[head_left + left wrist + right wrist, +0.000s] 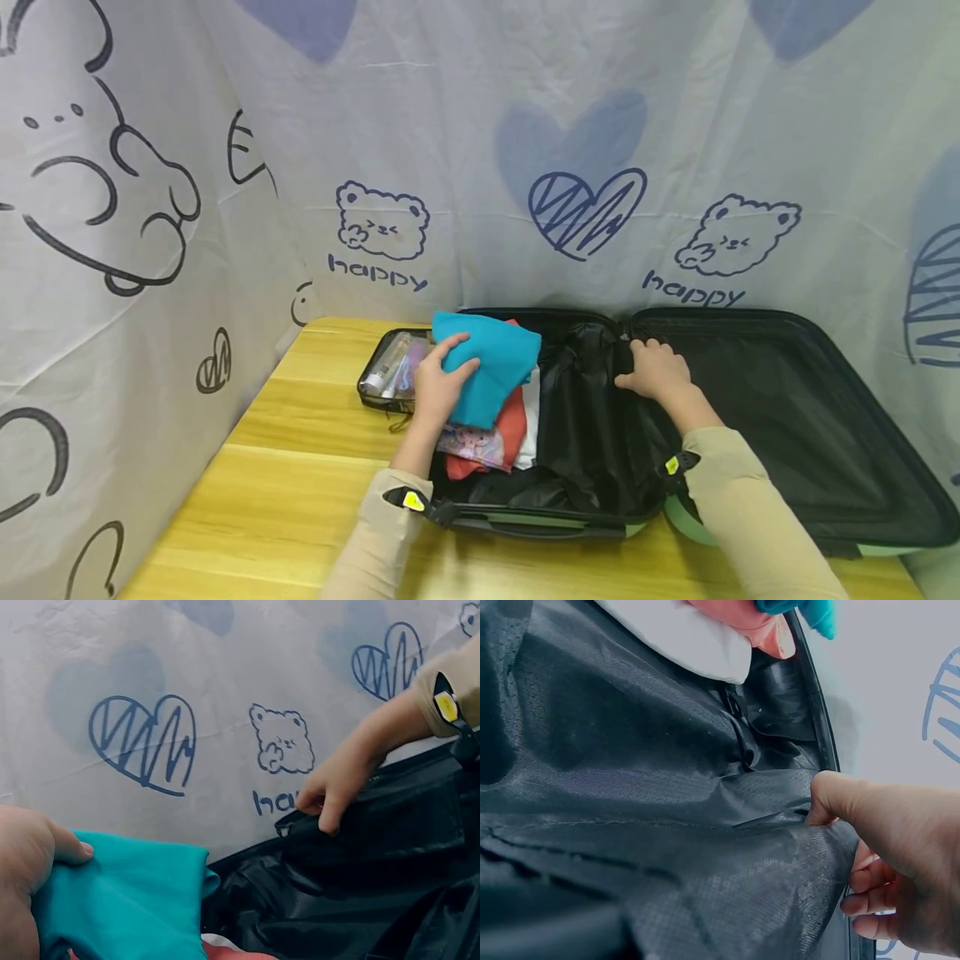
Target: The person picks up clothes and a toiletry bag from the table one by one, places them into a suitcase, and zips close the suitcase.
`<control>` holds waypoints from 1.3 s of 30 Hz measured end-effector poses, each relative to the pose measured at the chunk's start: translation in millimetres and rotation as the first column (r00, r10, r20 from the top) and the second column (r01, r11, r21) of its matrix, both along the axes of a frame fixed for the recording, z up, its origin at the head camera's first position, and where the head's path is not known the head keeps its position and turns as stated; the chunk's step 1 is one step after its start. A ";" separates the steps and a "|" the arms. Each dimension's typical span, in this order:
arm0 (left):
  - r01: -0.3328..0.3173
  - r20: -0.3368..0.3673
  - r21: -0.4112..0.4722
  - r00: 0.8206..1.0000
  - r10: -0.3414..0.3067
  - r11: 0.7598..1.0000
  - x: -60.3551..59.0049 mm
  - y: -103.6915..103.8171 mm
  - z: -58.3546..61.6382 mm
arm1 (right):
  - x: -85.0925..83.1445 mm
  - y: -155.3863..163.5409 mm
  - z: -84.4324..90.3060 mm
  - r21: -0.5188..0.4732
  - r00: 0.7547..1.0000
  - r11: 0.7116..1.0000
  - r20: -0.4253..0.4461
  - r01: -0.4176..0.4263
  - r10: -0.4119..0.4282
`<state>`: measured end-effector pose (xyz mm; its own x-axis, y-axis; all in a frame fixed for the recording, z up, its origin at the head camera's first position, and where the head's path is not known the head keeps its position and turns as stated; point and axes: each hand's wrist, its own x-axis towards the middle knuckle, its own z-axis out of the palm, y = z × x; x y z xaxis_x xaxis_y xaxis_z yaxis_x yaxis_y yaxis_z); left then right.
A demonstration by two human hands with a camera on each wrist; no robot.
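Suitcase [787, 400] lies open flat on the wooden table [300, 467], both halves up. I read this as packing in progress, roughly mid-way

Left hand [442, 385]: fingers spread and lying flat on top of the teal folded garment [491, 367], thumb pressed to its near edge in the left wrist view. It's pressing rather than gripping, nothing curled around it as far as I can see. The teal piece tops a clothes stack at the left end of the left half: orange-red garment [510, 429], white garment [531, 425] and a printed pink piece [472, 443] under it. Stack sits partly over the shell's left rim, not fully seated

Right hand [656, 371]: at the hinge line between the halves, pinching the black lining flap [592, 417]. Right wrist view shows thumb on top of the fabric, fingers curled under it, so it has hold of the lining. Flap is bunched and loose, not drawn over the clothes

Clear toiletry pouch [390, 371] with tubes inside sits on the table just beside the suitcase's left edge, touching or nearly so; not packed

Judgement: clothes in, needing a push down. Left to do: cover with lining, stow pouch, close lid. Right half [787, 400] looks bare of items
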<state>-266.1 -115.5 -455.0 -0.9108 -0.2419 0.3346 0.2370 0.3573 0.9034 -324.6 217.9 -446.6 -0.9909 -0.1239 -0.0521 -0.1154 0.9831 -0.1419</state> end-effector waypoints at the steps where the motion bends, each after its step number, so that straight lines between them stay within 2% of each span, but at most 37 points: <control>1: 0.012 0.008 -0.014 1.000 -0.012 1.000 0.3 0.3 -0.8 | 0.2 -0.4 0.5 0.001 1.000 1.000 0.000 0.000 0.000; 5: 0.099 0.048 -0.032 0.994 -0.097 0.995 1.3 1.9 -2.5 | 0.0 -0.9 1.6 0.002 1.000 1.000 0.002 0.002 -0.002; 12: 0.244 0.075 -0.032 0.968 -0.241 0.969 1.9 4.0 -4.4 | -0.2 -0.4 0.7 -0.007 1.000 1.000 0.013 0.009 -0.009; 16: 0.286 0.060 -0.024 0.957 -0.284 0.958 3.9 4.0 -4.2 | 0.1 0.1 -0.6 -0.009 1.000 1.000 0.020 0.014 -0.014; 21: 0.327 0.027 0.040 0.944 -0.328 0.944 5.9 4.0 -1.1 | 0.5 -0.9 -0.1 -0.015 1.000 1.000 0.023 0.016 -0.015; 23: 0.321 0.053 0.041 0.945 -0.323 0.946 5.2 3.9 -0.8 | 0.1 -0.6 0.2 -0.019 1.000 1.000 0.022 0.016 -0.016; 25: 0.300 0.104 0.004 0.949 -0.298 0.954 3.6 3.8 -1.6 | 0.0 -0.4 0.5 -0.021 1.000 1.000 0.018 0.017 -0.016; 28: 0.270 0.195 -0.065 0.948 -0.253 0.961 2.1 3.0 -3.3 | 0.0 -0.2 0.0 -0.019 1.000 1.000 0.012 0.013 -0.013; 31: 0.257 0.270 -0.147 0.939 -0.212 0.955 2.9 1.5 -3.5 | -0.8 -1.0 -1.7 -0.018 1.000 1.000 0.008 0.009 -0.009; 34: 0.272 0.346 -0.256 0.922 -0.175 0.928 5.9 0.5 -1.7 | -0.9 -1.6 -2.9 -0.017 1.000 1.000 0.009 0.008 -0.008; 39: 0.357 0.437 -0.394 0.883 -0.169 0.847 14.4 0.0 5.2 | 0.3 -2.2 -2.2 -0.015 1.000 1.000 0.008 0.015 -0.015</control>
